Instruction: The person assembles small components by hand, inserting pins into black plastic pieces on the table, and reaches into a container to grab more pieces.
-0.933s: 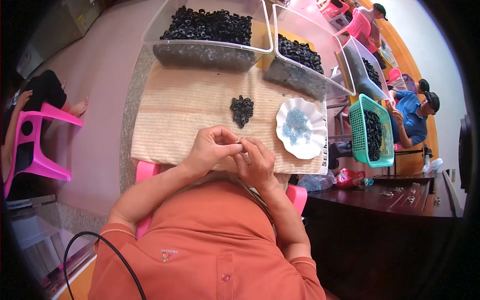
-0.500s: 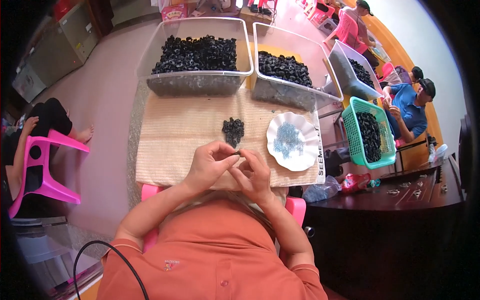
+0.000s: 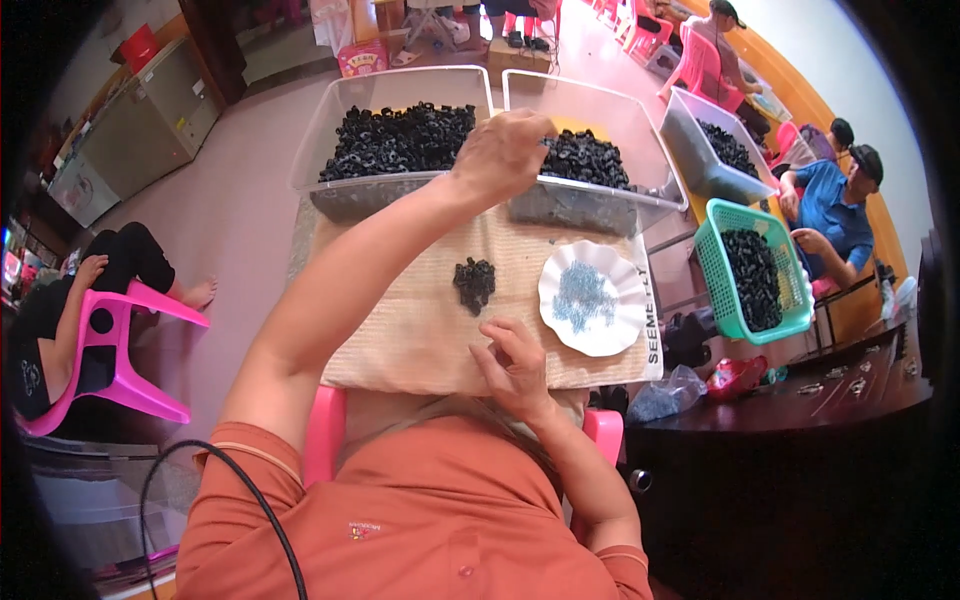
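Observation:
My left hand (image 3: 505, 152) is stretched far forward over the rim of the right clear bin (image 3: 610, 215), which holds black ring-shaped parts (image 3: 585, 158). Its fingers are pinched together; what they hold is too small to make out. My right hand (image 3: 515, 362) rests near my body on the beige woven mat (image 3: 400, 320), fingers loosely curled, with nothing visible in it. A small pile of black parts (image 3: 474, 283) lies on the mat ahead of it. To its right stands a white scalloped plate (image 3: 560, 320) with tiny blue-grey pieces (image 3: 583, 298).
A second clear bin (image 3: 330, 195) of black parts sits at far left. A green basket (image 3: 720, 285) of black parts and a dark wooden table (image 3: 800, 430) are at right. People sit at right and on a pink chair (image 3: 110, 360) at left.
My hands were together at the mat's near edge, working a small part. Now the left arm has reached forward to the right bin while the right hand stays near my body.

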`<control>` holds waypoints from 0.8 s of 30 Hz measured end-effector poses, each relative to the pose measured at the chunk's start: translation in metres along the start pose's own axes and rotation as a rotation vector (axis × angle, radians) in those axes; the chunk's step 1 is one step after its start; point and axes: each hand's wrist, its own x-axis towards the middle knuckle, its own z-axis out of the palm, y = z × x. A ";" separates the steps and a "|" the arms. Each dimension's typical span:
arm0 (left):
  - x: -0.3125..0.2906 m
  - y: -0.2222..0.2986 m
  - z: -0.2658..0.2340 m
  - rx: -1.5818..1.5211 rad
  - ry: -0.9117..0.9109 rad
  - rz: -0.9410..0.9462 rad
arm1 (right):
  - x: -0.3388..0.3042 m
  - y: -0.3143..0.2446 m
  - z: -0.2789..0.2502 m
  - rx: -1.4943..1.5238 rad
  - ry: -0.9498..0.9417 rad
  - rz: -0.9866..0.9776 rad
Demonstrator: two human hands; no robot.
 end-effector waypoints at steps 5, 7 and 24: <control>-0.079 -0.002 -0.008 -0.080 0.199 0.166 | 0.005 -0.003 -0.004 -0.008 -0.039 0.021; -0.113 -0.004 -0.018 -0.059 0.196 0.114 | 0.006 0.002 -0.002 0.027 -0.030 -0.017; -0.126 -0.049 -0.082 0.130 0.335 0.054 | 0.004 0.001 0.002 -0.001 -0.079 0.020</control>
